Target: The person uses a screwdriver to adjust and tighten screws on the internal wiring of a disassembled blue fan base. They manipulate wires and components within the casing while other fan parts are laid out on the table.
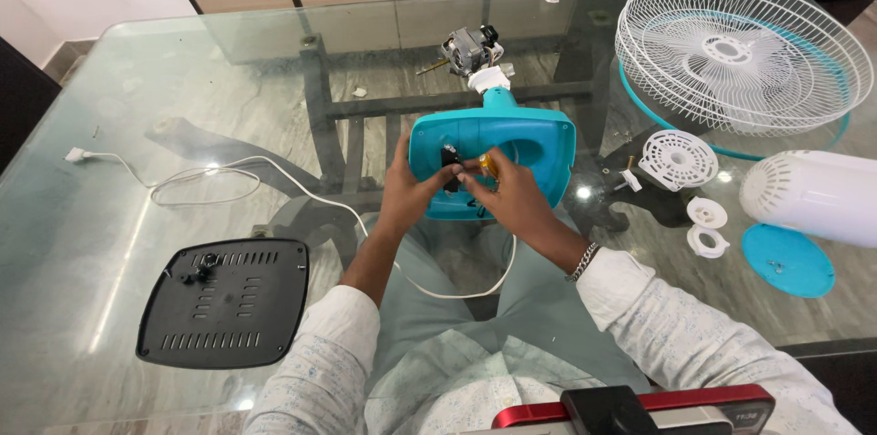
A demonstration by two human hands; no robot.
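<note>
A teal fan base housing [530, 138] lies upside down on the glass table, its neck ending in a bare motor [470, 51] at the far side. My left hand [406, 193] grips the housing's near left edge, fingers next to a small black part [449, 159] inside it. My right hand [512, 193] pinches a small yellow piece [489, 164] over the housing's opening. A white power cord [228, 175] runs from the housing across the table to a plug [75, 154].
A black vented base plate [224, 302] lies at the near left. White fan grilles and a teal-rimmed guard [740, 51] sit far right, with a white motor cover [808, 196], a teal disc [787, 259] and small white caps [678, 159]. The glass table edge [822, 344] is near.
</note>
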